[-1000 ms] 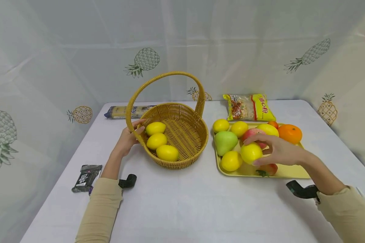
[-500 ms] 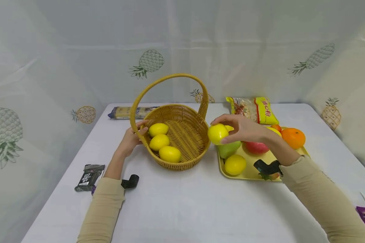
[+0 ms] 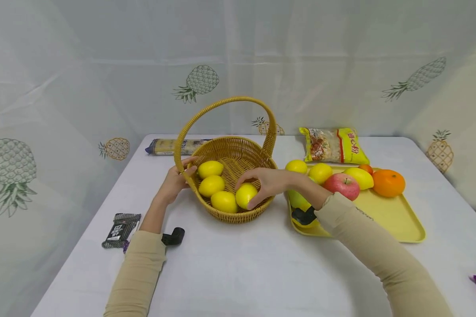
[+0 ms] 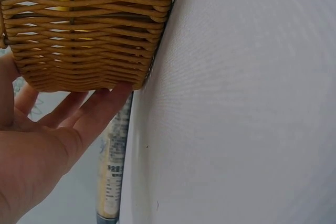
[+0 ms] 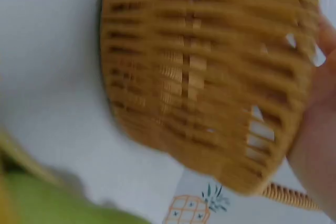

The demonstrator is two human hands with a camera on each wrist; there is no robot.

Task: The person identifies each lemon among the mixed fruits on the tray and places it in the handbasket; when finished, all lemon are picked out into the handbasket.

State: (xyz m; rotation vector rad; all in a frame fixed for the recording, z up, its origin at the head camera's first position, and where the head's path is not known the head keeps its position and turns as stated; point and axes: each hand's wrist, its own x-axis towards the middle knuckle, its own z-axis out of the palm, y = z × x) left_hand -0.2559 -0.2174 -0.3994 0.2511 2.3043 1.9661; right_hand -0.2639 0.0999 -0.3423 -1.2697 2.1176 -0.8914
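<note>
Wicker basket stood on desk; left hand gripped its rim; three lemons lay inside; right hand pinched a fourth lemon near them.

Pale, lightly creased sheeting walls the scene from nine o'clock through twelve to three, printed with line-drawn pineapples: green ones at nine, eleven and two, an orange one at three. A white-topped table spreads toward six under soft light.
</note>
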